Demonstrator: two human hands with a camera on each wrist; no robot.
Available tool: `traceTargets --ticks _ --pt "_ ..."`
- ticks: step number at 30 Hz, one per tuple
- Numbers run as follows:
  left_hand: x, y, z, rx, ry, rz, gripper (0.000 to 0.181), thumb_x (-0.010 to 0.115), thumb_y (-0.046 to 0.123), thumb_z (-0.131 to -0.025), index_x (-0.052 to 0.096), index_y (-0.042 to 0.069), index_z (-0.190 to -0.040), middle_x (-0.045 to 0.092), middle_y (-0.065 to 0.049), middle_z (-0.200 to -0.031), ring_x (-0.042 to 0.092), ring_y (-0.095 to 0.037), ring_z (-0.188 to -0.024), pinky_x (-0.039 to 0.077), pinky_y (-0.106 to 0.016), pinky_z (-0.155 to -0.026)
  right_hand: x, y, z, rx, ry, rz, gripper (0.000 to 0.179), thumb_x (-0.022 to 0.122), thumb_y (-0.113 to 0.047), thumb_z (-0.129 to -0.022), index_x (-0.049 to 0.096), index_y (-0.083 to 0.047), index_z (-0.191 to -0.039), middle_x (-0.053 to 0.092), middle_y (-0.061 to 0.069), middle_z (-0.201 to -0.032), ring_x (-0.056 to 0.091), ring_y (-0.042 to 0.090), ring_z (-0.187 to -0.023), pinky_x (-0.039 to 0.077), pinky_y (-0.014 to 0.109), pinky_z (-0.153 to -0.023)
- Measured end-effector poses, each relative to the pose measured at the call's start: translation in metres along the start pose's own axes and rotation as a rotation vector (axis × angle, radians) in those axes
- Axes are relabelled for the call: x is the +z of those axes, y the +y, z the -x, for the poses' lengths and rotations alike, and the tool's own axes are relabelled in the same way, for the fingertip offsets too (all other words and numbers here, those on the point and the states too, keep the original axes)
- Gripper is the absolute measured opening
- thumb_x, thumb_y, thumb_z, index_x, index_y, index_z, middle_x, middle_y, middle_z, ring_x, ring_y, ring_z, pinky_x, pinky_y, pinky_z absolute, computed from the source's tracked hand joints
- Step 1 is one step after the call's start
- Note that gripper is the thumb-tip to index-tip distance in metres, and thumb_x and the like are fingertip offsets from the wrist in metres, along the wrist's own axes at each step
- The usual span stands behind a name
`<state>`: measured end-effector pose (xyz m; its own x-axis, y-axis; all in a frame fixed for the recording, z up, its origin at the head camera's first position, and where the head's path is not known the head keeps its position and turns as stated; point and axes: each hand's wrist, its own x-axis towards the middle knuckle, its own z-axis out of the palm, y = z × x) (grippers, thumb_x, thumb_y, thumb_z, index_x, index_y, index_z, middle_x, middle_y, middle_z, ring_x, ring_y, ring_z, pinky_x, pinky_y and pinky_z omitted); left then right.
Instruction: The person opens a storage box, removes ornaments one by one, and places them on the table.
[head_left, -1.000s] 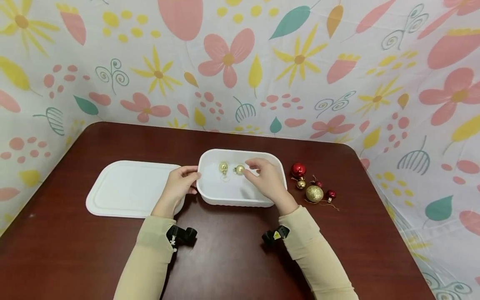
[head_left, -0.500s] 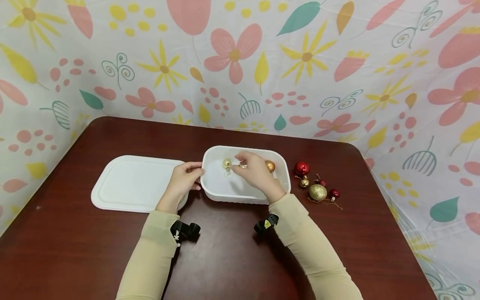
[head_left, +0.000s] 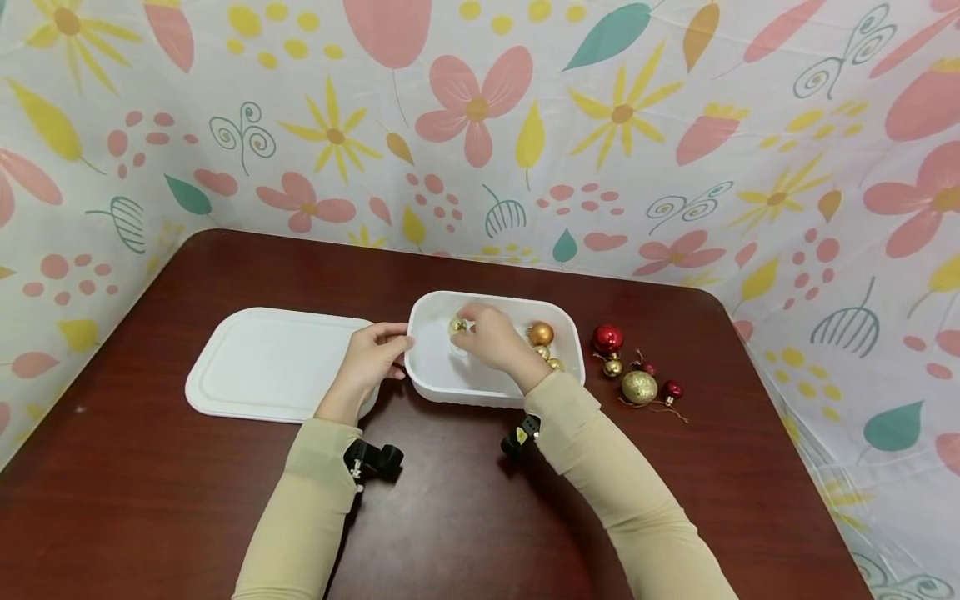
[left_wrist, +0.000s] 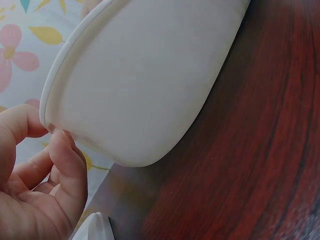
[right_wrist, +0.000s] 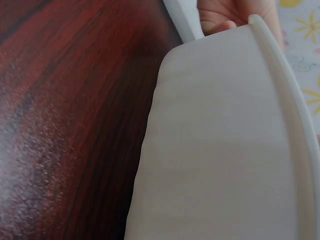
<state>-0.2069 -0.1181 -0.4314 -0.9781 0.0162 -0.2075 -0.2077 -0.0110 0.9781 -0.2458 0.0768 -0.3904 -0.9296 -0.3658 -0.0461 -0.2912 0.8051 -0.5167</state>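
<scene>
The white plastic box stands on the table. My left hand grips its left end, with thumb and fingers at the rim; the left wrist view shows this rim close up. My right hand reaches into the box from the right. Its thumb and forefinger pinch a small gold Christmas ball on the box floor, partly covered by the fingers. An orange-gold ball and small gold balls lie at the box's right end. In the right wrist view the box wall hides the right fingers.
A white lid lies flat to the left of the box, its right edge beneath the left hand. Right of the box lie a red ball, a glittery gold ball and several smaller ornaments with strings. A patterned cloth hangs behind the table.
My right hand has moved left inside the box, from beside one gold ball to the leftmost one. The balls at the right end have come into view. My left hand stays at the rim.
</scene>
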Motion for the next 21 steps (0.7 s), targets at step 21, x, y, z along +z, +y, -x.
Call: traceTargets --ticks 21 --pt "-0.0004 -0.0005 -0.0001 -0.005 0.001 -0.011 0.037 0.060 0.009 -0.087 0.059 -0.001 -0.122 0.059 -0.006 -0.083 0.056 -0.008 -0.057 0.051 -0.018 -0.045 0.0083 -0.0016 -0.0042 -0.020 -0.113 0.151 0.027 0.064 -0.005 -0.084 0.064 0.001 -0.110 0.058 0.018 -0.118 0.051 0.029 -0.117 0.042 0.035 -0.106"
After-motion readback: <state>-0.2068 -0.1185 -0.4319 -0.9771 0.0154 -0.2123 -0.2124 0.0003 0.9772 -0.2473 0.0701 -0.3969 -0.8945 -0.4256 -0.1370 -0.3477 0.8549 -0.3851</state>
